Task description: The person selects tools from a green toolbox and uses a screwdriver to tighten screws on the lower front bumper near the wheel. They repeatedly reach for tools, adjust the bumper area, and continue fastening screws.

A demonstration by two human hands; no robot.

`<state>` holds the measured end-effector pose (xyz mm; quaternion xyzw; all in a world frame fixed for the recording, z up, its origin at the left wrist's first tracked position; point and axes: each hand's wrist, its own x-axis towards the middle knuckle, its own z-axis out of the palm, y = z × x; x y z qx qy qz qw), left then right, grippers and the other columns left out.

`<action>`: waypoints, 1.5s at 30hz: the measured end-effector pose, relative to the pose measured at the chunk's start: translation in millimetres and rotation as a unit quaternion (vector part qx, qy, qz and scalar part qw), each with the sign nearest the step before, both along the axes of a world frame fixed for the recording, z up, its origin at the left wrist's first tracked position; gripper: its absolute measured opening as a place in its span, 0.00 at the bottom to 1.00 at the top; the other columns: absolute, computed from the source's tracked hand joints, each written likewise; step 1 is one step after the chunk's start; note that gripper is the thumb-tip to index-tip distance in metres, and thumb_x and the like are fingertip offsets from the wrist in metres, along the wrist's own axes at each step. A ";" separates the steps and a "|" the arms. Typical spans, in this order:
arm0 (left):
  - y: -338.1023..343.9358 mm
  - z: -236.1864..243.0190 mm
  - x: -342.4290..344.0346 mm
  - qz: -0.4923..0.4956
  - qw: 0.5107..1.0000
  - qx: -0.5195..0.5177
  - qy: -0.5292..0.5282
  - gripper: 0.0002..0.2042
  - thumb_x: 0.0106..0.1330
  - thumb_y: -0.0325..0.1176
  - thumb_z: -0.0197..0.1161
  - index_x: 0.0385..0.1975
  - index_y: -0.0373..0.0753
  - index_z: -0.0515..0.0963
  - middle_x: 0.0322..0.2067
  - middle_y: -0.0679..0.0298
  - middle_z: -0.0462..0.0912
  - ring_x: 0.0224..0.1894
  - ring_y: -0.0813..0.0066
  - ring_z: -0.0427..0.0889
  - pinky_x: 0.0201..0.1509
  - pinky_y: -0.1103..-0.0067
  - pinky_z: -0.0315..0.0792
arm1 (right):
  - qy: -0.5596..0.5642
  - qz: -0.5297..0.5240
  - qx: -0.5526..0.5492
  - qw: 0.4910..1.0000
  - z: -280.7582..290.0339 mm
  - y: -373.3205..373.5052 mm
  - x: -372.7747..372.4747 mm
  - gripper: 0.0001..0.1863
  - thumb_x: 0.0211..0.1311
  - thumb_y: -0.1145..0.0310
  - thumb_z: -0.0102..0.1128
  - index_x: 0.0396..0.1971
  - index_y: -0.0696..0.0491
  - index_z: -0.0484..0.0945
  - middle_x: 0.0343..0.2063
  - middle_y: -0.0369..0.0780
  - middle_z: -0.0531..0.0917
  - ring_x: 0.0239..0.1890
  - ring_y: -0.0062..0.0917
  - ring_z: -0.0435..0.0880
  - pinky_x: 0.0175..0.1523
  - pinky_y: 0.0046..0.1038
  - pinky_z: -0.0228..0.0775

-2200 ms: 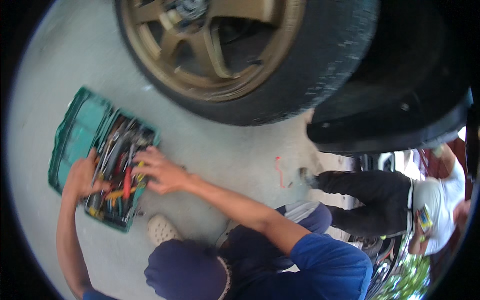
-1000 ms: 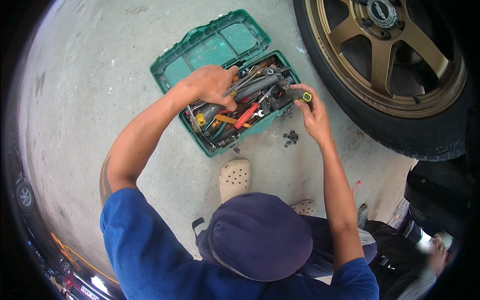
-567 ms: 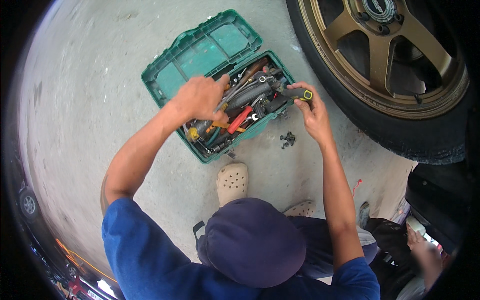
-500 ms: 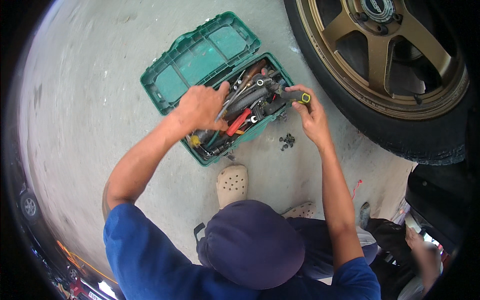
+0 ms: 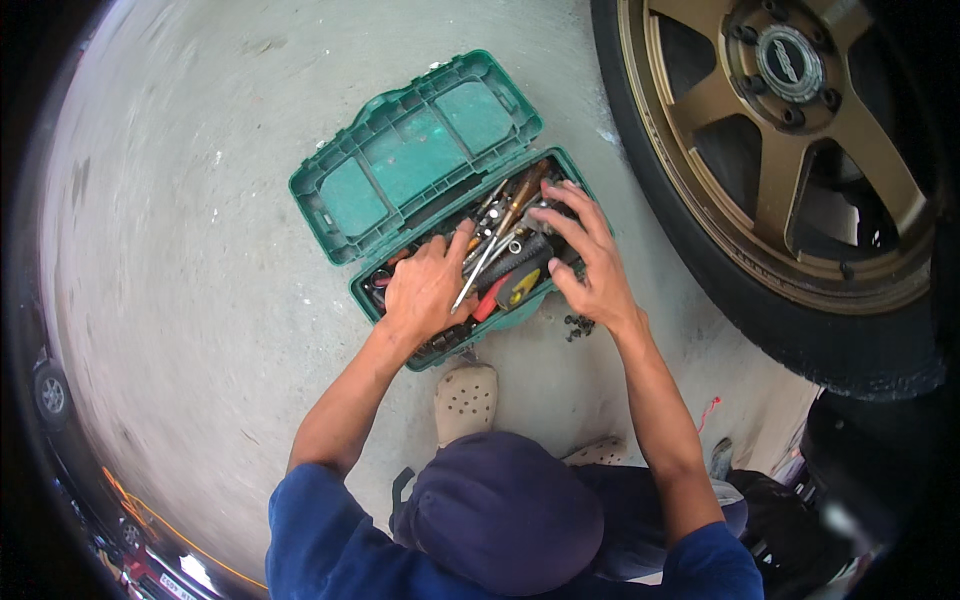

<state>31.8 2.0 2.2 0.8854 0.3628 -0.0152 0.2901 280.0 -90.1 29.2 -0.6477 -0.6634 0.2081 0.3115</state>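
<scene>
An open green toolbox (image 5: 420, 146) holds a jumble of screwdrivers, wrenches and other tools. My left hand (image 5: 430, 285) rests in its left part, fingers apart and curved over the tools, beside a long screwdriver shaft (image 5: 480, 268). My right hand (image 5: 590, 268) is over the right part, fingers spread and touching tools near a wooden handle (image 5: 527, 192). A black-and-yellow tool (image 5: 520, 288) lies in the box below my fingers, next to a red handle (image 5: 490, 298). Small dark fasteners (image 5: 580, 326) are on the concrete floor outside the box.
A large tyre with a bronze wheel (image 5: 780, 190) stands close on the right. Beige clogs (image 5: 465, 400) are below the box. A person's dark trousers (image 5: 780, 525) show at lower right, and a car (image 5: 52, 395) with an orange cord (image 5: 160, 510) at the left edge.
My right hand has let go of the black-and-yellow tool, now lying in the box, and spread its fingers. My left hand has moved slightly right and down with the shifted view.
</scene>
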 end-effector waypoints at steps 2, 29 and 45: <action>0.0 2.5 -1.4 -0.005 1.000 -0.003 0.000 0.51 0.48 0.37 0.80 0.75 0.38 0.60 0.43 0.50 0.80 0.48 0.46 0.85 0.48 0.58 0.81 | 0.020 0.013 -0.018 1.000 -2.9 19.9 2.5 0.25 0.65 0.63 0.67 0.61 0.52 0.82 0.66 0.48 0.76 0.70 0.49 0.72 0.77 0.47 0.60; -57.3 27.8 -10.6 0.151 0.988 0.005 -0.037 0.40 0.57 0.23 0.68 0.75 0.42 0.68 0.53 0.42 0.75 0.49 0.46 0.79 0.58 0.61 0.75 | -0.086 0.041 -0.020 0.995 -17.0 28.9 -8.8 0.16 0.64 0.56 0.61 0.29 0.53 0.86 0.34 0.38 0.80 0.51 0.36 0.77 0.70 0.49 0.52; -60.2 22.7 -7.5 0.164 0.986 0.015 -0.013 0.37 0.59 0.24 0.64 0.75 0.47 0.70 0.54 0.42 0.77 0.55 0.45 0.80 0.67 0.58 0.73 | -0.061 0.020 -0.026 0.998 -20.8 24.5 -12.0 0.15 0.57 0.54 0.61 0.27 0.51 0.86 0.31 0.36 0.84 0.48 0.35 0.79 0.69 0.49 0.52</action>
